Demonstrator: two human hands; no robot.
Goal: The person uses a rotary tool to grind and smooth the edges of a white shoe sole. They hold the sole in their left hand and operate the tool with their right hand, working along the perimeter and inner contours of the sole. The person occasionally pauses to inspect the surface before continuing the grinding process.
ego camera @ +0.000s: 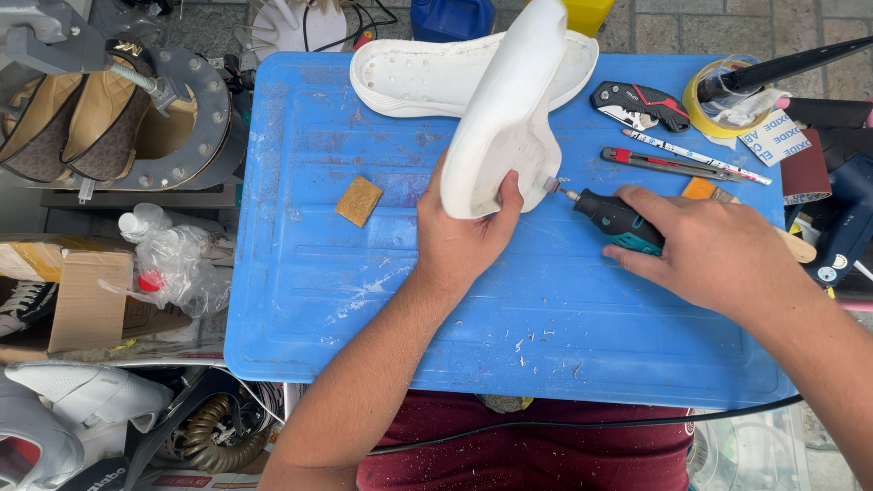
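Note:
My left hand (459, 238) grips the heel end of a white shoe sole (509, 105) and holds it tilted up above the blue plastic work surface (382, 300). My right hand (714, 250) holds a small black and teal rotary tool (617, 220); its grinding tip touches the sole's lower right edge. A second white sole (409, 80) lies flat, hollow side up, at the back of the blue surface, partly hidden by the raised one.
A tan sanding block (359, 200) lies left of my left hand. A folding knife (641, 105), a utility knife (668, 164), a pen, a tape roll (714, 114) and sandpaper sit at back right. Shoes on a metal stand (82, 118) stand at left. White shavings dot the surface.

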